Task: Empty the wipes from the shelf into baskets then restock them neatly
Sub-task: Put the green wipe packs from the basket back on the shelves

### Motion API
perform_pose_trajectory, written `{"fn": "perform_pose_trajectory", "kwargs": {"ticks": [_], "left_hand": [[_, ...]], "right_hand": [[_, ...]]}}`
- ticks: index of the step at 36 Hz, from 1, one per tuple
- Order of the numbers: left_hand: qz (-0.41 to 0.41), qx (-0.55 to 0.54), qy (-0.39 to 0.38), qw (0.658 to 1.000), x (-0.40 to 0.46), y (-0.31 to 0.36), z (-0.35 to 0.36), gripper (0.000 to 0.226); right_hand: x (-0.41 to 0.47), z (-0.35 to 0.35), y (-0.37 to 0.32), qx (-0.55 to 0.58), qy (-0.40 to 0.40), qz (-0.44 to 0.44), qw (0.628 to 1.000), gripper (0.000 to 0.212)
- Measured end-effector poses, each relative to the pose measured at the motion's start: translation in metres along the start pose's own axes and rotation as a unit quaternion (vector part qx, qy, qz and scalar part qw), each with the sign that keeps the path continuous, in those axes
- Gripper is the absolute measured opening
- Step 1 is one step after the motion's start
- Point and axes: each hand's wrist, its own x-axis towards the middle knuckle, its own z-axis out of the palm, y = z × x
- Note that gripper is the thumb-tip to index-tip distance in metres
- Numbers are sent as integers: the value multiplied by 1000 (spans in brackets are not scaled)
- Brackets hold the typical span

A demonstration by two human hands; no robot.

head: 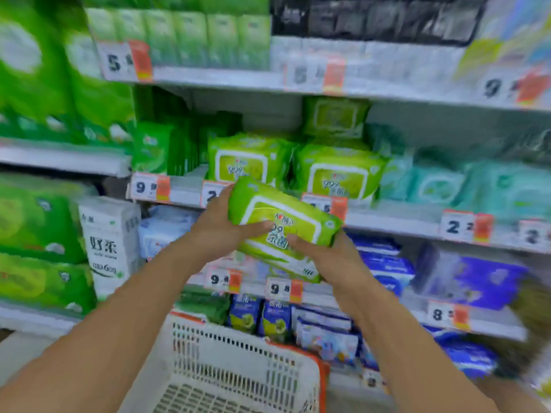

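Two hands hold one green wipes pack between them, just in front of the middle shelf. I see the left hand gripping its 9 o'clock end, thumb laid across the label. The right hand grips its 5 o'clock corner, thumb on the front; the fingers of both hands are hidden behind the pack. The pack tilts, its right end lower.

At 12 o'clock from the grip, two matching green packs stand on that shelf, with a third stacked higher behind them. At 3 o'clock along the shelf I make out teal packs, heavily blurred. Price tags line the shelf edges; their small print is unreadable.

At 6 o'clock, below my forearms, sits a white basket with an orange rim, its near part cut off by the frame's bottom edge. At 9 o'clock stands a white tissue pack, and at 4 o'clock lie blue packs, smeared by motion blur.
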Motion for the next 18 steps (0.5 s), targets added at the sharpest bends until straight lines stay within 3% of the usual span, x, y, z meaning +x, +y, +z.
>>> {"fn": "perform_pose_trajectory", "kwargs": {"ticks": [2, 4, 7, 11, 18], "left_hand": [[64, 14, 10, 998, 11, 49, 9, 83], [117, -6, 18, 993, 23, 82, 23, 81], [162, -8, 53, 985, 48, 104, 42, 91], [127, -27, 47, 990, 82, 111, 67, 84], [75, -51, 35, 995, 157, 94, 89, 66]], "right_hand": [[1, -34, -48, -12, 26, -72, 997, 46], [4, -60, -79, -35, 49, -132, 989, 47], [23, -90, -102, -58, 77, -175, 980, 49], [58, -114, -107, -77, 93, -179, 976, 58], [136, -137, -110, -127, 75, -180, 973, 40]]}}
